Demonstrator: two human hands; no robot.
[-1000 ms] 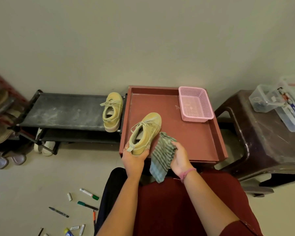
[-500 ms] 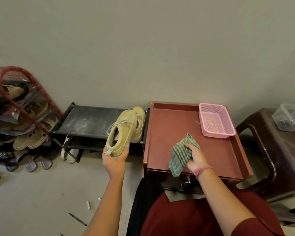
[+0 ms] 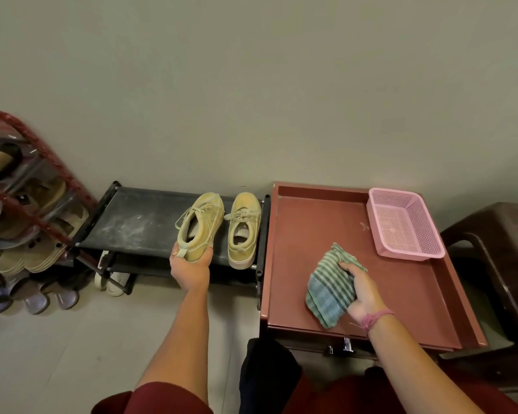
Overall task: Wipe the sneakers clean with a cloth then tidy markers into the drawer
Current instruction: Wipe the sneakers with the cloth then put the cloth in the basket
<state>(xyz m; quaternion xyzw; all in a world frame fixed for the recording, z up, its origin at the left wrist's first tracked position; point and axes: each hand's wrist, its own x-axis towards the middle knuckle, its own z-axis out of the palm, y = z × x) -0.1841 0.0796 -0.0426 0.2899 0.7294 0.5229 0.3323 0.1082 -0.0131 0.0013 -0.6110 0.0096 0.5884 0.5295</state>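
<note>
While your left hand point(image 3: 192, 268) is gripping the heel of one yellow sneaker point(image 3: 200, 225) over the black shoe rack point(image 3: 132, 222), fingers clamped on it, the second sneaker point(image 3: 243, 228) is sitting just beside it. Your right hand point(image 3: 362, 294) is pinching the striped cloth point(image 3: 329, 291) on the red tabletop point(image 3: 311, 234), near the pink basket point(image 3: 404, 225).
</note>
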